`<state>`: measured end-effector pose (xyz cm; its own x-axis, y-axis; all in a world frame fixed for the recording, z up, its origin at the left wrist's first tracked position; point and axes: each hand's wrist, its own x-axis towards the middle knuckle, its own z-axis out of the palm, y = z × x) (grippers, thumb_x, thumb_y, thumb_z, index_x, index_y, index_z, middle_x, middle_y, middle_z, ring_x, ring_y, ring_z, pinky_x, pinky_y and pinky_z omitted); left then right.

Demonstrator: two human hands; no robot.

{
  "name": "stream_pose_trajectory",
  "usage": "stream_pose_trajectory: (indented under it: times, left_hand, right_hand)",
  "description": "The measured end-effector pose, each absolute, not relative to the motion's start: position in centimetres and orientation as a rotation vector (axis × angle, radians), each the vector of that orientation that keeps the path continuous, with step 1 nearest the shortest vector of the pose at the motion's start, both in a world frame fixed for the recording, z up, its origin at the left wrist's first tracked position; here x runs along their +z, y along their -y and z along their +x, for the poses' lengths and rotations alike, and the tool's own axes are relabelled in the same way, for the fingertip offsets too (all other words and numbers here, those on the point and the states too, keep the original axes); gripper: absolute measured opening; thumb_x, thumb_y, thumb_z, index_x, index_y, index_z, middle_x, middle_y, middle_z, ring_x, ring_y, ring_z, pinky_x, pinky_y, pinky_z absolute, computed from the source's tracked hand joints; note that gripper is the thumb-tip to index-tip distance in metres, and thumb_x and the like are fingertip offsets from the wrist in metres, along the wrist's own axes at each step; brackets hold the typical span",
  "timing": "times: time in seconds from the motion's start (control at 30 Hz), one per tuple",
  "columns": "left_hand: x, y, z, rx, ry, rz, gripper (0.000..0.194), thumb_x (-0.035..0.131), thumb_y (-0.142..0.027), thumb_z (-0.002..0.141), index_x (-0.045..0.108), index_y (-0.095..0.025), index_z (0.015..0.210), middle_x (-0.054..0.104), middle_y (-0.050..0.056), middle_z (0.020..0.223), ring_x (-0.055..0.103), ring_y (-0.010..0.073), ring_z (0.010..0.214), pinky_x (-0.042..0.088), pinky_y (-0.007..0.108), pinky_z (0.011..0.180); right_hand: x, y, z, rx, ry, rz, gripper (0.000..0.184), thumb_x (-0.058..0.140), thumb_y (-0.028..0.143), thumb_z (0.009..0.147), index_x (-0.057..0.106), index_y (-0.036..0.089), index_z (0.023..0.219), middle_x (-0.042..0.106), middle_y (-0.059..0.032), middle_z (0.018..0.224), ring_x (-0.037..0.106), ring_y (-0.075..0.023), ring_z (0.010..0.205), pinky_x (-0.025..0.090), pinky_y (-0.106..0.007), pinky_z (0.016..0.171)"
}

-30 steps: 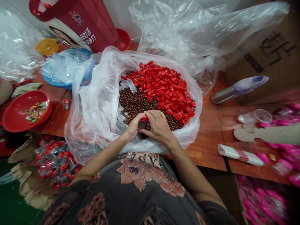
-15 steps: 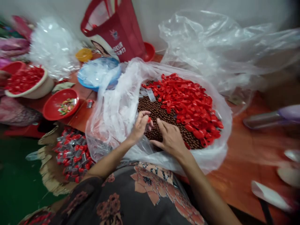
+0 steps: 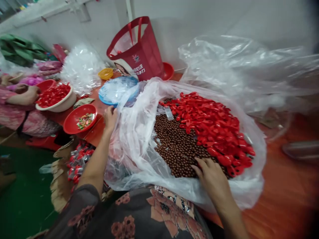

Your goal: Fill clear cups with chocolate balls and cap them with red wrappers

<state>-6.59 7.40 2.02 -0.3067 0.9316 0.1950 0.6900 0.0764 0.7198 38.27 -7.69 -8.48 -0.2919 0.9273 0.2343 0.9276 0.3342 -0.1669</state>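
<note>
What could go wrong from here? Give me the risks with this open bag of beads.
Round brown beads lie loose in the open plastic bag, so the right hand resting on them could set them rolling over the bag's low near edge. They also touch the red plastic pieces, so the two lots may mix. The left hand, up by the bag's film near the red bowl, could tug the bag and shift the pile.

Small piecework workshop: loose red plastic parts [image 3: 209, 126] and brown beads [image 3: 176, 149] are heaping in bulk inside a large plastic liner bag [image 3: 134, 149] on a wooden worktop [image 3: 281, 199], a red basin [image 3: 79, 119] is holding mixed pieces, and a co-worker [image 3: 25, 95] is working alongside against bare walls.
</note>
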Motion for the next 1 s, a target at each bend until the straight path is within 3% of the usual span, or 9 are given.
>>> stream_pose_trajectory:
  times: [0.07,0.13,0.23,0.37,0.47,0.6,0.7,0.83,1.0]
  left_hand:
    - [2.5,-8.5,-3.2,1.254,-2.001,1.69,0.025,0.043,-0.026,0.096,0.053,-0.013,0.115,0.057,0.01,0.117,0.047,0.0204,0.118,0.034,0.034,0.105]
    - [2.2,-9.9,1.1,1.201,-1.799,1.925,0.022,0.049,-0.028,0.093,0.061,-0.017,0.108,0.062,0.008,0.113,0.054,0.02,0.11,0.04,0.032,0.1]
    - [0.4,-12.4,7.5,0.653,-1.464,2.305,0.025,0.049,-0.015,0.088,0.067,-0.019,0.104,0.068,0.009,0.105,0.061,0.022,0.105,0.045,0.032,0.095]
    - [-2.5,-15.1,11.5,0.116,-1.709,2.373,0.037,0.045,-0.005,0.082,0.067,-0.014,0.111,0.069,0.016,0.108,0.062,0.0283,0.108,0.046,0.036,0.092]
    - [-3.5,-16.5,11.2,0.072,-1.765,2.356,0.044,0.046,-0.006,0.082,0.063,-0.012,0.121,0.068,0.02,0.11,0.061,0.0334,0.111,0.046,0.041,0.091]
    - [-3.7,-17.4,10.2,-0.031,-1.751,2.423,0.061,0.048,-0.007,0.081,0.05,-0.021,0.14,0.063,0.018,0.12,0.06,0.036,0.112,0.045,0.045,0.09]
    - [-3.6,-17.1,10.0,-0.001,-1.731,2.46,0.054,0.047,-0.01,0.083,0.058,-0.023,0.135,0.061,0.015,0.121,0.06,0.0335,0.109,0.046,0.041,0.09]
    - [-3.5,-15.8,10.4,0.244,-1.728,2.421,0.042,0.04,-0.015,0.088,0.068,-0.016,0.119,0.059,0.014,0.118,0.058,0.0274,0.107,0.044,0.036,0.096]
    - [-3.8,-15.3,10.7,-0.006,-1.816,2.414,0.049,0.047,-0.015,0.084,0.061,-0.022,0.13,0.061,0.014,0.117,0.06,0.0291,0.107,0.046,0.038,0.091]
  right_hand:
    - [-8.6,7.5,38.2,0.02,2.316,-1.671,0.034,0.044,0.036,0.097,0.064,0.014,0.114,0.065,-0.0143,0.097,0.058,-0.0282,0.085,0.051,-0.043,0.079]
    - [-8.7,7.4,38.1,0.043,2.341,-1.671,0.031,0.044,0.032,0.097,0.064,0.016,0.114,0.065,-0.013,0.096,0.058,-0.0274,0.084,0.051,-0.042,0.078]
    - [-8.6,7.5,37.9,0.083,2.375,-1.667,0.028,0.045,0.028,0.096,0.064,0.018,0.114,0.065,-0.0115,0.096,0.058,-0.0278,0.087,0.051,-0.042,0.079]
    - [-8.1,8.1,37.6,0.171,2.302,-1.669,0.027,0.045,0.027,0.096,0.063,0.018,0.115,0.065,-0.0117,0.101,0.057,-0.0282,0.094,0.05,-0.042,0.084]
    - [-7.9,8.5,37.9,0.218,2.205,-1.673,0.029,0.043,0.027,0.097,0.061,0.017,0.118,0.063,-0.0135,0.105,0.057,-0.0281,0.095,0.05,-0.043,0.084]
    - [-7.9,8.7,38.1,0.277,2.125,-1.667,0.03,0.041,0.022,0.096,0.061,0.018,0.118,0.062,-0.0129,0.103,0.057,-0.0273,0.093,0.05,-0.043,0.084]
    - [-7.9,8.6,38.0,0.295,2.101,-1.686,0.029,0.043,0.021,0.095,0.062,0.017,0.117,0.062,-0.0133,0.103,0.057,-0.0276,0.095,0.05,-0.044,0.085]
    - [-7.9,8.6,37.9,0.29,2.102,-1.702,0.029,0.043,0.022,0.095,0.064,0.018,0.114,0.062,-0.0134,0.101,0.056,-0.0285,0.094,0.05,-0.046,0.085]
    - [-8.1,8.6,37.9,0.259,2.095,-1.728,0.034,0.043,0.021,0.094,0.062,0.018,0.121,0.062,-0.013,0.099,0.056,-0.0282,0.092,0.051,-0.045,0.083]
